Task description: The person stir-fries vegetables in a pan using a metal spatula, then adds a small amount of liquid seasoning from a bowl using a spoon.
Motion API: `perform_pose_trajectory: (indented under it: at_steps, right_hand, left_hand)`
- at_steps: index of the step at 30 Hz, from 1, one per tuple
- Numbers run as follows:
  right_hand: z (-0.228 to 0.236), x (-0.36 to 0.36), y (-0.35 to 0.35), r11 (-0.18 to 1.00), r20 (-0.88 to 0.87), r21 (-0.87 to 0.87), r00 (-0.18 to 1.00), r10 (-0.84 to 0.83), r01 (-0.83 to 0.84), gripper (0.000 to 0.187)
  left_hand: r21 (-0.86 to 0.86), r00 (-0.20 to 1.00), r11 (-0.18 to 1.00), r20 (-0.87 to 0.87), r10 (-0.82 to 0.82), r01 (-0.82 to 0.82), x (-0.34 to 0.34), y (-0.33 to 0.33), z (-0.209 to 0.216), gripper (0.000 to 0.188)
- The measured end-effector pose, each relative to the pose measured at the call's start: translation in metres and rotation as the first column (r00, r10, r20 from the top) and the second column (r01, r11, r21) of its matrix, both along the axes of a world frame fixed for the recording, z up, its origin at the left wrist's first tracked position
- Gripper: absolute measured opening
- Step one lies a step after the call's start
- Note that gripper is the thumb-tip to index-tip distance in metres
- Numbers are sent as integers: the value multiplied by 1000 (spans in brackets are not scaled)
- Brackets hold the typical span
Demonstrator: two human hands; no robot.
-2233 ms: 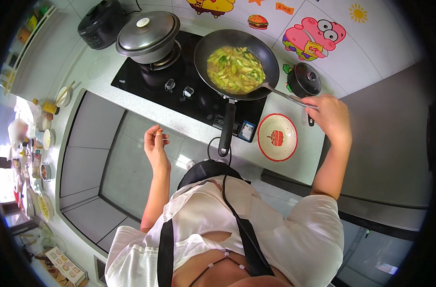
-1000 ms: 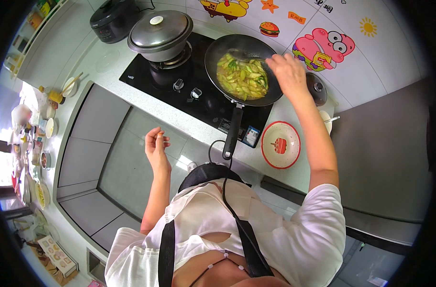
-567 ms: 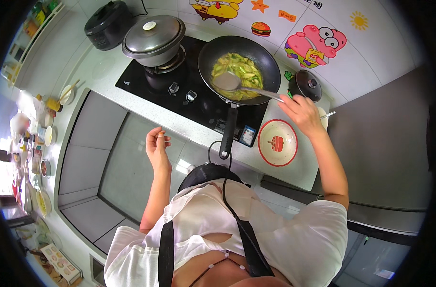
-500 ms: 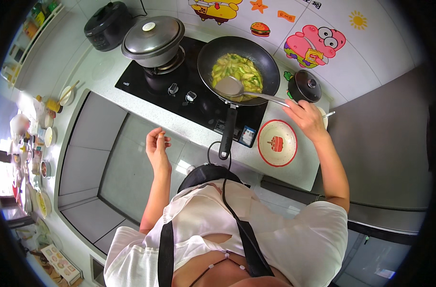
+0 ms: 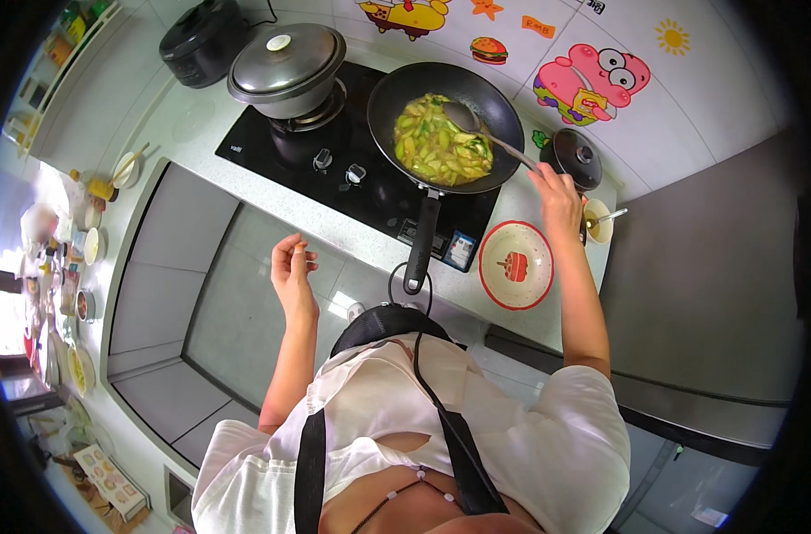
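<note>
My right hand [image 5: 561, 206] is closed round the handle of a large metal cooking spoon [image 5: 505, 146]. The spoon's shallow, rounded head lies in the far part of a black frying pan [image 5: 497, 96], against pale green sliced vegetables [image 5: 436, 151]. The pan rests on the right side of the black hob, its long handle pointing toward me. My left hand [image 5: 293, 274] hangs in the air before the counter's front edge, its fingers loosely bent. Nothing shows in it, and it touches nothing.
A lidded metal pot [image 5: 285, 76] stands on the left burner, with a black cooker [image 5: 201, 44] behind it. Right of the hob are a red-rimmed bowl [image 5: 516, 292], a black lidded pot [image 5: 572, 158] and a small bowl with a spoon [image 5: 598, 230]. A grey cabinet side [image 5: 708, 267] borders the counter.
The cooking spoon's head has moved away from me and to the right within the pan. My right hand has shifted slightly left and nearer. The left hand has hardly moved.
</note>
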State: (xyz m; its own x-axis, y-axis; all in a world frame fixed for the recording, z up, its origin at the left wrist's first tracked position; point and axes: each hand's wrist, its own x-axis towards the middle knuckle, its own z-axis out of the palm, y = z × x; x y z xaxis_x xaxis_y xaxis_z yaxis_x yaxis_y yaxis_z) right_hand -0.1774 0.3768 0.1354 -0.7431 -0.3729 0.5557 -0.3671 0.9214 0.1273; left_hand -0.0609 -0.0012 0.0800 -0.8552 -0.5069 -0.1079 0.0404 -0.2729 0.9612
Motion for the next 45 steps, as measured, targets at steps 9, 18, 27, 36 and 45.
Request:
perform_pose_trajectory:
  at_steps: [9, 18, 27, 36, 45]
  right_hand:
    - [2, 68, -35, 996, 62, -88, 998, 15, -10, 32]
    - [-27, 93, -77, 738, 119, -671, 993, 6, 76, 22]
    - [-49, 88, -92, -831, 89, -533, 987, 131, 159, 30]
    - [-54, 99, -122, -572, 451, -718, 891, 50, 396, 32]
    - [12, 50, -368, 630, 143, -776, 966, 213, -24, 18]
  left_hand:
    - [25, 999, 999, 23, 35, -35, 1, 9, -4, 14]
    - [-40, 992, 995, 86, 91, -87, 15, -1, 3, 15]
    - [-11, 992, 995, 75, 97, -97, 30, -81, -2, 16]
    - [36, 981, 982, -37, 189, -188, 42, -204, 3, 16]
    - [72, 903, 901, -13, 429, -427, 88, -306, 9, 16]
